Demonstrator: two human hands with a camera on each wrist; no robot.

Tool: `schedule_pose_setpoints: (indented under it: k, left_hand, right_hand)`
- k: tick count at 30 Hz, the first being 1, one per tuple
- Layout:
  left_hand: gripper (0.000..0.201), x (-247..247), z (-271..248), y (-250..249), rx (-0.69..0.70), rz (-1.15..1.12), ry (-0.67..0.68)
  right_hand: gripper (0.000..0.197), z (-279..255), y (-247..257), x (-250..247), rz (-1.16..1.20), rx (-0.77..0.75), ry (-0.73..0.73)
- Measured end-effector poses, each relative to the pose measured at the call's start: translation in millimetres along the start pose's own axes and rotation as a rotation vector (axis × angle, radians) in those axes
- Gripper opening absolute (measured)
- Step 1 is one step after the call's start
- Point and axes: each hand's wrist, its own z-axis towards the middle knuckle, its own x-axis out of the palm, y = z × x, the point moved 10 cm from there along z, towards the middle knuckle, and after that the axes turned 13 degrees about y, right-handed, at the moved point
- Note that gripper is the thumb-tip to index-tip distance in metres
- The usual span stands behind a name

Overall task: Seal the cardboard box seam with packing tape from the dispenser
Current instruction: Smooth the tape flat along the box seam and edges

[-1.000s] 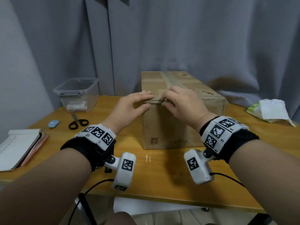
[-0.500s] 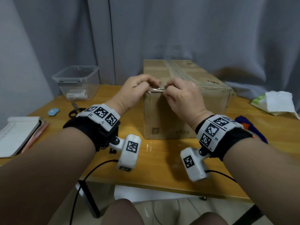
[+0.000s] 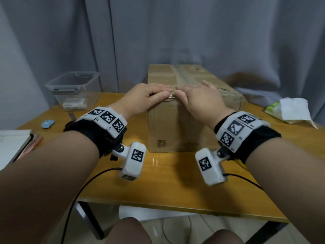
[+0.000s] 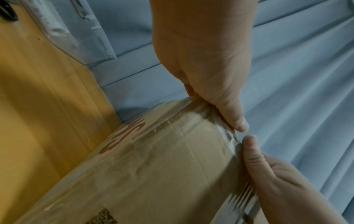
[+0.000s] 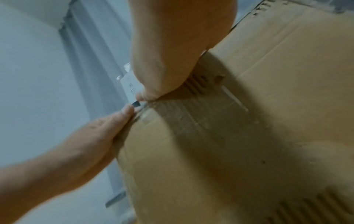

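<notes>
A brown cardboard box point(image 3: 175, 124) stands on the wooden table, its short end facing me. Clear packing tape point(image 3: 182, 76) runs along its top seam to the near edge. My left hand point(image 3: 151, 95) and right hand point(image 3: 200, 99) lie side by side on that near top edge, fingers flat on the lid. In the left wrist view, the left thumb point(image 4: 235, 119) and the right thumb point(image 4: 250, 145) press the shiny tape end point(image 4: 228, 133) onto the box corner. The right wrist view shows both thumbs meeting on the tape point(image 5: 182, 118). No dispenser is in view.
A clear plastic bin point(image 3: 73, 88) sits at the back left, with a small blue object point(image 3: 47, 123) and a notebook point(image 3: 12, 145) nearer me. A tissue pack point(image 3: 290, 111) lies at the right. Grey curtain hangs close behind the box. Bare table point(image 3: 175, 182) lies before the box.
Half a second ago both hands pinched the tape end with curled fingers at the near edge. Now their fingers lie flat on the lid, with the thumbs pressing the tape down.
</notes>
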Motion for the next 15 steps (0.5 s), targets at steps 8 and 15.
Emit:
schedule_pose_setpoints:
  k: [8,15]
  left_hand:
    - [0.034,0.9,-0.3,1.6,0.007,0.020,-0.047]
    - [0.040,6.9,-4.5,-8.4,0.040,0.196,-0.053]
  right_hand:
    - [0.058,-0.2,-3.7,9.5,-0.017,0.063,0.013]
    - [0.062,-4.9,-0.9,10.8,-0.032,0.094,0.018]
